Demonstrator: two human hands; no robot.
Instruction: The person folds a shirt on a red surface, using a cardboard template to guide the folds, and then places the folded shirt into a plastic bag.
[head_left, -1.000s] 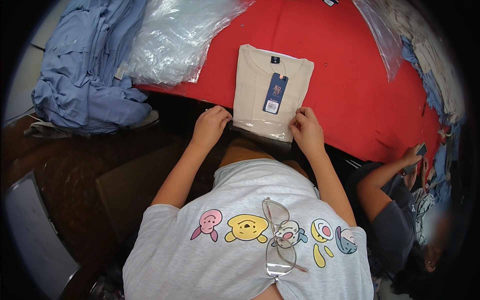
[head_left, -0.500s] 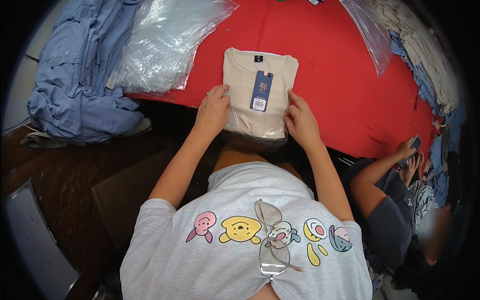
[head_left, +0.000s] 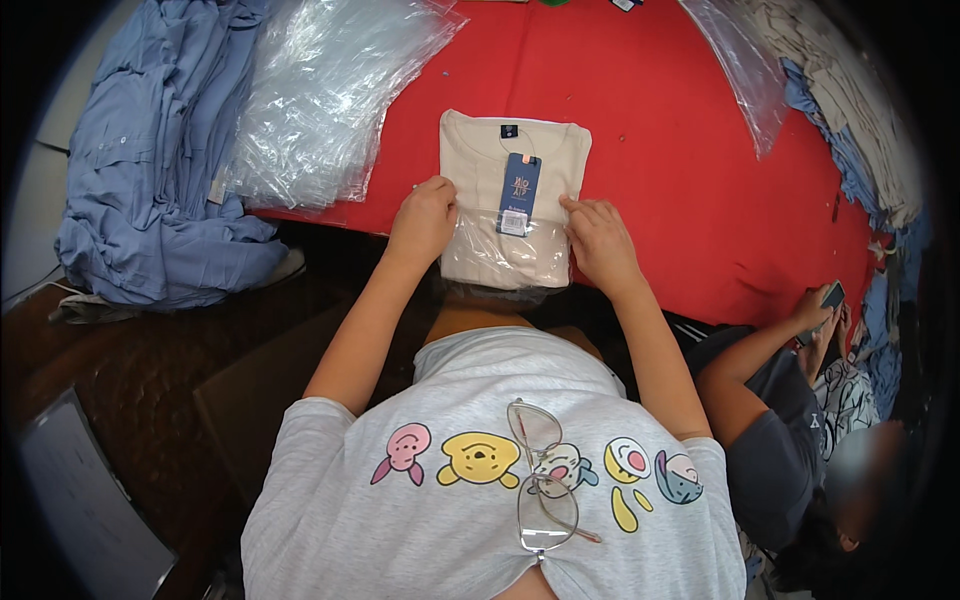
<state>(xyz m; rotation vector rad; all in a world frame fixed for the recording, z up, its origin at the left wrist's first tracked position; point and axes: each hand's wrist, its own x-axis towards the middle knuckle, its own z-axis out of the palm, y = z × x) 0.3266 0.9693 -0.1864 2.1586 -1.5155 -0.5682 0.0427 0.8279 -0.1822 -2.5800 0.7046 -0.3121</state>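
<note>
A folded beige shirt [head_left: 482, 185] with a navy hang tag [head_left: 520, 185] lies near the front edge of the red table. A clear plastic bag [head_left: 500, 262] covers its lower part, up across the bottom of the tag; the collar end lies bare. At the shirt's left edge, my left hand [head_left: 425, 218] is closed on the bag's side, its fingertips partly hidden. My right hand [head_left: 602, 238] pinches the bag's opposite side, beside the shirt's right edge. The shirt's bottom end, in the bag, overhangs the table edge.
A stack of clear plastic bags [head_left: 310, 120] lies at the left of the red table [head_left: 680, 200], beside piled blue shirts [head_left: 150, 190]. Another clear bag [head_left: 740, 75] and beige garments [head_left: 840, 100] are at the far right. A person [head_left: 760, 410] sits close on my right, holding a phone [head_left: 832, 295].
The bag's edge has come further up the shirt, over the lower part of the tag. Shirt and bag sit slightly lower in view, and my right fingers have shifted along the side.
</note>
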